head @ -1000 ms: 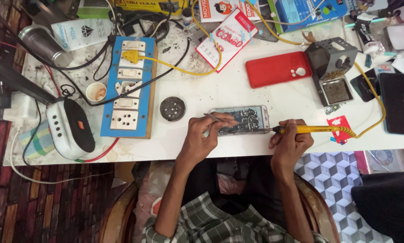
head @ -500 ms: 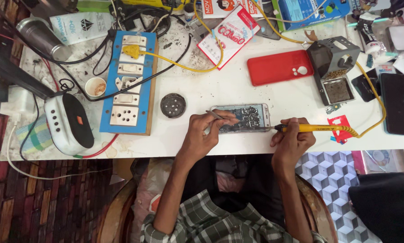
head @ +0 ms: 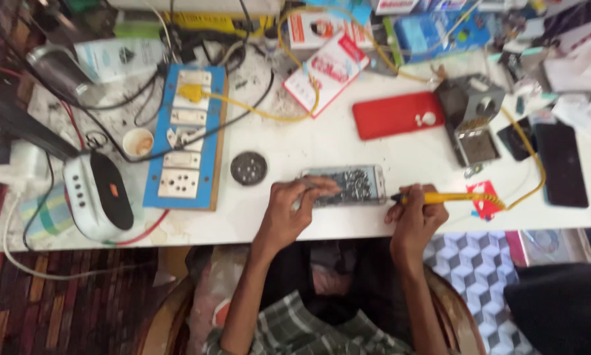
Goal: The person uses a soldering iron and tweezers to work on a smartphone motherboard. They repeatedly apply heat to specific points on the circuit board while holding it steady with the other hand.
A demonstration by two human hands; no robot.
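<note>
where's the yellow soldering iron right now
In the head view, the yellow soldering iron lies across the right hand near the table's front edge, its tip pointing at the opened phone that the left hand steadies.

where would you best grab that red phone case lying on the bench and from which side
Grip the red phone case across its two long edges, coming from above. It lies flat and slightly tilted, with bare table along both long edges. Its right end nearly touches the grey metal stand, so avoid that end.
</note>
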